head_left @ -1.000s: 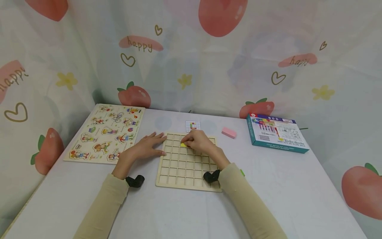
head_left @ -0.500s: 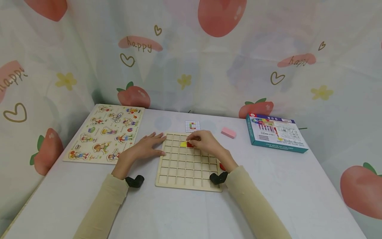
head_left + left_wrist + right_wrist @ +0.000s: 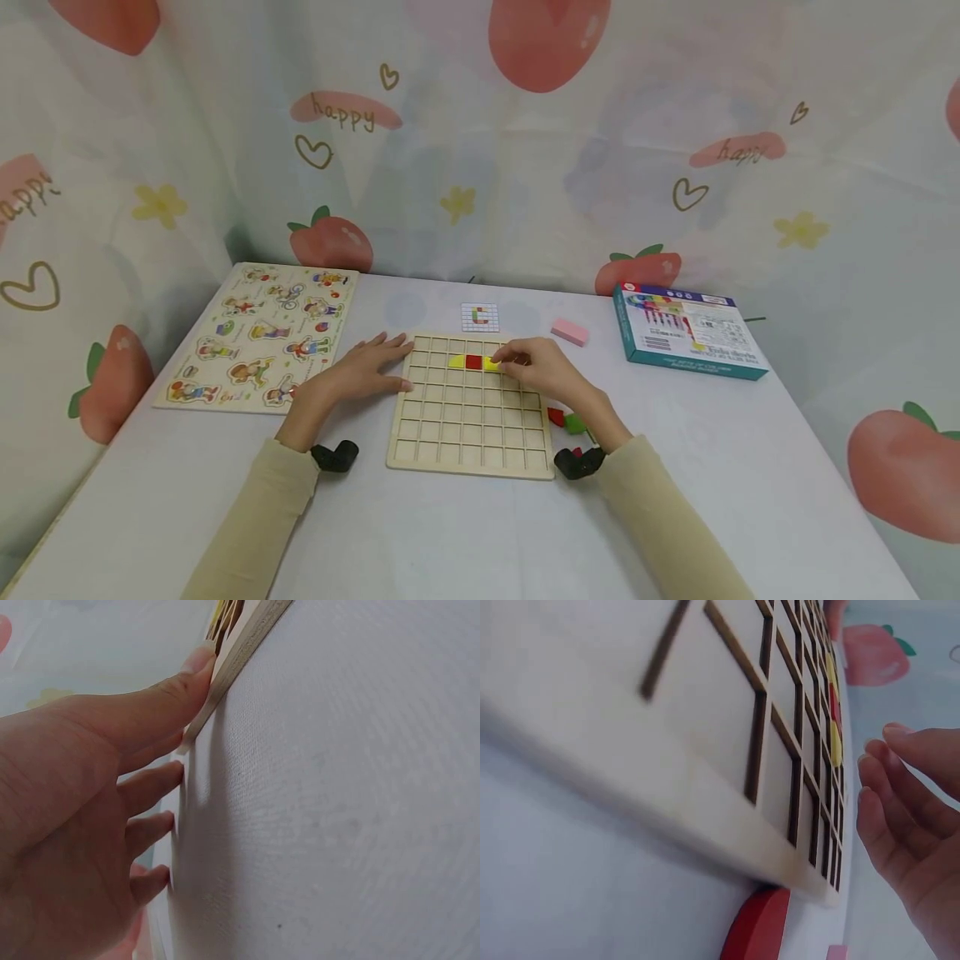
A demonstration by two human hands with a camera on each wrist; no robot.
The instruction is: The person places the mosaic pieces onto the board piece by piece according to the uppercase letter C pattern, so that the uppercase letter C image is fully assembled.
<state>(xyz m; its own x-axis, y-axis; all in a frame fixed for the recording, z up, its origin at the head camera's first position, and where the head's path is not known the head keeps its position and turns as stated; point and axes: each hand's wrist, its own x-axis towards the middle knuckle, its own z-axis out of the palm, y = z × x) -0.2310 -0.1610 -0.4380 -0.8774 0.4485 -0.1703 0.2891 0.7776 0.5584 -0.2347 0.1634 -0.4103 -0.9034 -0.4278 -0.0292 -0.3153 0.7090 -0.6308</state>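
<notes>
A wooden grid board lies on the table. In one of its upper rows sit a yellow piece with a slanting side, a red square and another yellow piece, side by side. My right hand is over the board, fingertips at the second yellow piece in the head view. The right wrist view has this hand loosely bent, thumb and fingers apart with nothing seen between them. My left hand rests with extended fingers at the board's left edge; the left wrist view shows its thumb touching that edge.
Loose red and green pieces lie right of the board. Behind it are a grid pattern card and a pink block. A picture puzzle board lies left; a flat box lies at the right back.
The right hand has let go of the first yellow piece and shifted right. A red square and a second yellow piece now sit beside it. The left hand has stayed put.
</notes>
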